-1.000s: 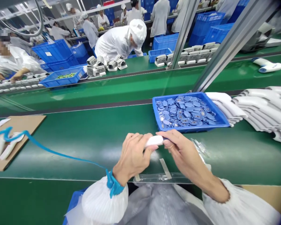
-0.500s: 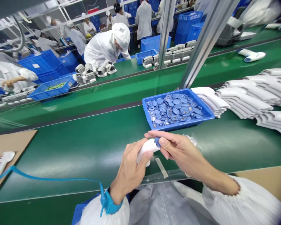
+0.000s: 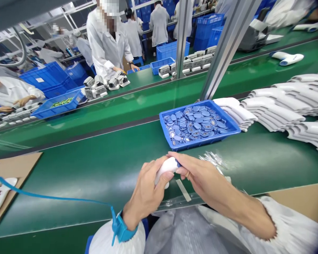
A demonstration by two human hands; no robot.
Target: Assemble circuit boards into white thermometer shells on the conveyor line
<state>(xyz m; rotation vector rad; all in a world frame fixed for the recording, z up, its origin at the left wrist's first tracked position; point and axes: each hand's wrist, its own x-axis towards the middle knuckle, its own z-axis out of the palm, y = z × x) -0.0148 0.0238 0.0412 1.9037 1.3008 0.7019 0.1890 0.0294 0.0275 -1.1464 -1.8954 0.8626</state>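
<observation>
My left hand (image 3: 146,187) is closed around a white plastic housing (image 3: 166,167), its thumb along the near side. At the housing's right end sits a blue plastic cap (image 3: 178,163), mostly covered by fingers. My right hand (image 3: 194,172) wraps that end, thumb below and fingers over the top, pressed against the cap. Just beyond the hands stands a blue tray (image 3: 206,142) full of loose blue plastic pieces (image 3: 196,124). A blue wrist strap (image 3: 125,229) with a cord circles my left wrist.
Stacked white shells (image 3: 275,109) line the right side. Small clear-and-silver bits (image 3: 213,160) lie right of my hands. Cardboard (image 3: 23,165) with white parts is at left. A metal post (image 3: 219,53) rises behind the tray. A co-worker (image 3: 106,42) stands across the line.
My right fingers have closed further over the cap, hiding more of it. The small bits on the bench show more. Across the line, the bent co-worker has straightened up.
</observation>
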